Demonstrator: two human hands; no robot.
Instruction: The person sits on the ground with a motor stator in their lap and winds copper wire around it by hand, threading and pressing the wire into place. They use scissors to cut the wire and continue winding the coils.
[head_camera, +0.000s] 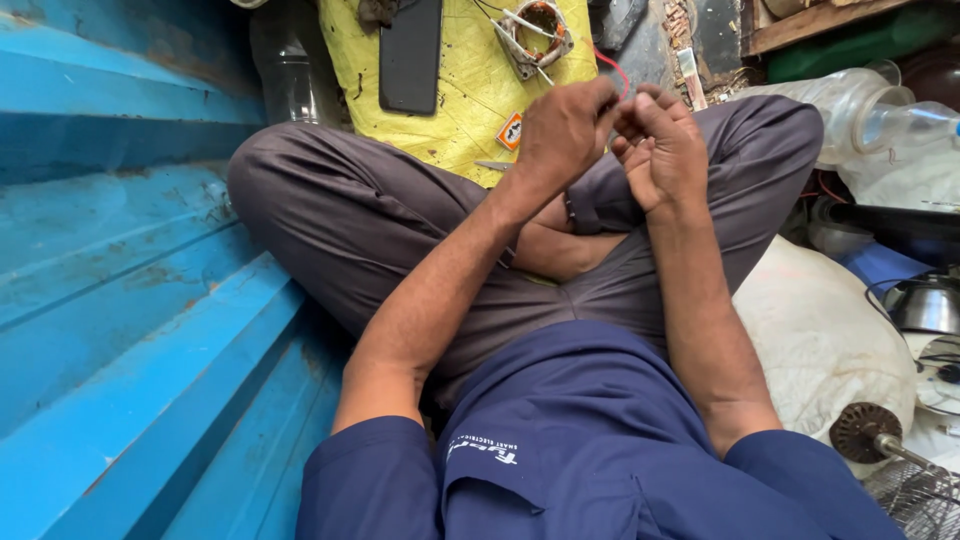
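A seated person's left hand and right hand meet fingertip to fingertip above crossed legs, fingers curled tight; what they pinch is too small to tell. A red wire runs up and away from the fingertips toward a stator at the far edge of the yellow cloth. A blue wall closes the left side.

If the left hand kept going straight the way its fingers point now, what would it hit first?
The left hand points right, toward the right hand. Their fingertips look nearly touching around something small I can't make out, beside a red wire, so the right hand's fingers come first. Depth is unclear from the head view.
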